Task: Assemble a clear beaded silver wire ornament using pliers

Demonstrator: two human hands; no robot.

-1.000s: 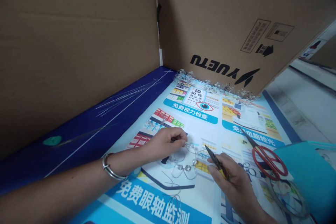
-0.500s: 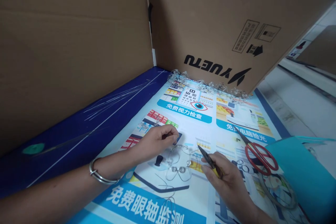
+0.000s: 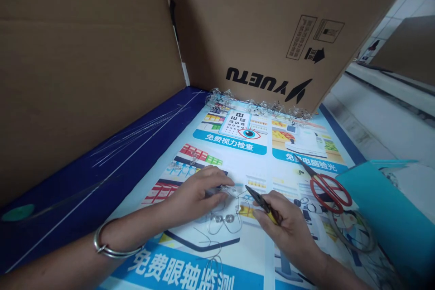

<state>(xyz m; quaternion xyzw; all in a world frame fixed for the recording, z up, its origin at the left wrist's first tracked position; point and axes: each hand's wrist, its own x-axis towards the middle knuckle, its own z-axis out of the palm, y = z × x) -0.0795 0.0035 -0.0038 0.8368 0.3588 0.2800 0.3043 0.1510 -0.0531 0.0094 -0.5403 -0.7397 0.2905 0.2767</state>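
The left hand (image 3: 193,195) lies palm down near the middle of a printed poster sheet (image 3: 234,142), its fingers curled and pinched on the top of a looped wire frame (image 3: 222,219) strung with small clear beads. The fingertips hide what sits exactly at the pinch. The frame rests on the sheet, toward the near edge, with loose wire ends trailing down to that edge, and the pinch seems to steady it against the sheet. The left forearm, with a metal bangle (image 3: 115,244) at the wrist, comes in low from the lower left and lies almost flat. The right hand (image 3: 285,222) comes in from the lower right, closed around the yellow handles of small pointed pliers (image 3: 261,204). The grip is like a pen's, so the dark tip points up and left, just beside the wire near the left fingertips, probably to allow fine work there. Red-handled scissors (image 3: 331,195) lie near the right edge of the sheet, beside a teal folder (image 3: 384,204) and a coil of wire (image 3: 353,235). Along the far edge, a clear beaded strip (image 3: 258,108) lies against a cardboard panel (image 3: 254,22), perhaps kept out of the working area.
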